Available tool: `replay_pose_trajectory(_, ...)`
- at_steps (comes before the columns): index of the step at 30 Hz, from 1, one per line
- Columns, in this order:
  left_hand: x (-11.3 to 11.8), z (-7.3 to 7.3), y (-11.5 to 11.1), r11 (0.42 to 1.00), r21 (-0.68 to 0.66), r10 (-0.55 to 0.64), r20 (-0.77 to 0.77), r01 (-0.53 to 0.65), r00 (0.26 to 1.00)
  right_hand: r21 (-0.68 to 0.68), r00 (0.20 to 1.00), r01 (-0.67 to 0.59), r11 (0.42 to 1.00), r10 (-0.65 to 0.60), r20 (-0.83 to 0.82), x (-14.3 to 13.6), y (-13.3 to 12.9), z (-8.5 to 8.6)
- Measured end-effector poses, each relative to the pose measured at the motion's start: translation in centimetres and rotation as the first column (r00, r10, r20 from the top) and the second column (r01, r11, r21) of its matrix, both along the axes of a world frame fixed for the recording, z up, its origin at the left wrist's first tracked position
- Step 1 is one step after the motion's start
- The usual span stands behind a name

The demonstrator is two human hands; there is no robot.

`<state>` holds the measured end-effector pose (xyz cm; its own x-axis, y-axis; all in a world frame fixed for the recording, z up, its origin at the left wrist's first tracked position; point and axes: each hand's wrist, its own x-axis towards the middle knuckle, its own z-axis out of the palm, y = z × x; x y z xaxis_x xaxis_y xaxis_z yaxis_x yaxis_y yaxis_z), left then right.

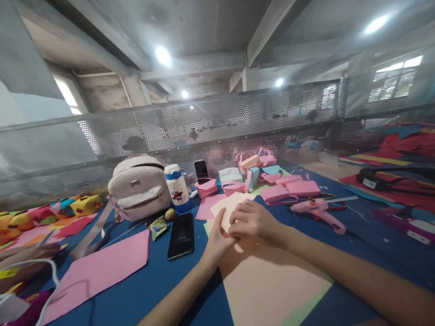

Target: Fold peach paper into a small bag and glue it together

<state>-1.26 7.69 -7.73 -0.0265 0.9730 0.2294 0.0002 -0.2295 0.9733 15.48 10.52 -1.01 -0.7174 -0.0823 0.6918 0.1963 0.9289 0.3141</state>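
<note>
My left hand [219, 240] and my right hand [256, 222] meet over the middle of the table, fingers closed round a small cream-peach piece [234, 201] of sheet material. The piece looks bent between them; its lower part is hidden by my fingers. Under my wrists lies a large peach sheet [265, 280], with a green sheet [311, 312] showing along its edge. A pink sheet [209, 207] lies just beyond my left hand. To the right of my right hand rests a pink glue gun [317, 209] with a small red light.
Small pink bags [205, 186] and pink cases [302, 188] stand at the back. Left are a black phone [181, 236], a snack packet [158, 227], a bottle [177, 190], a white backpack [139, 188] and a pink sheet [108, 267]. Another person's hand [30, 258] is at far left.
</note>
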Motion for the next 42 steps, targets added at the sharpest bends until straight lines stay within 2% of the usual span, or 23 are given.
replay_pose_trajectory(7,0.0,0.0,0.3,0.997,0.076,-0.025,-0.099,0.032,0.995,-0.035,0.992,0.024,0.999,-0.020,0.127,-0.2,-0.1,0.0)
replay_pose_trajectory(11,0.1,0.3,0.2,0.994,0.088,-0.050,-0.101,0.059,0.994,-0.059,0.980,0.072,0.996,-0.060,0.188,-0.2,0.0,-0.5)
replay_pose_trajectory(16,0.0,0.2,0.4,0.997,0.079,-0.017,-0.090,0.024,0.996,-0.156,0.989,0.047,0.987,-0.025,0.144,-0.2,-0.4,-0.3)
replay_pose_trajectory(20,-0.4,0.2,0.5,0.999,0.048,0.029,-0.090,-0.025,0.996,-0.232,1.000,-0.008,0.973,0.007,-0.008,0.0,-0.7,0.3)
replay_pose_trajectory(23,-0.5,0.4,0.3,0.999,0.019,0.043,-0.076,-0.041,0.996,-0.215,0.989,-0.031,0.976,-0.001,-0.147,0.3,-0.2,0.5)
replay_pose_trajectory(26,-0.4,0.5,0.1,0.999,-0.011,0.044,-0.062,-0.045,0.997,-0.145,0.979,-0.017,0.989,-0.013,-0.204,0.4,0.3,0.4)
replay_pose_trajectory(35,-0.1,0.6,0.1,1.000,-0.018,0.025,-0.043,-0.025,0.999,-0.021,0.991,-0.006,1.000,0.003,-0.132,0.4,0.3,-0.3)
replay_pose_trajectory(39,0.0,0.4,0.1,0.999,-0.035,0.023,-0.039,-0.024,0.999,-0.028,0.993,0.010,1.000,-0.013,-0.115,0.3,0.2,-0.3)
replay_pose_trajectory(42,0.1,0.3,0.1,0.999,-0.022,0.035,-0.041,-0.036,0.999,-0.095,0.996,0.055,0.994,-0.062,-0.064,0.1,-0.1,-0.3)
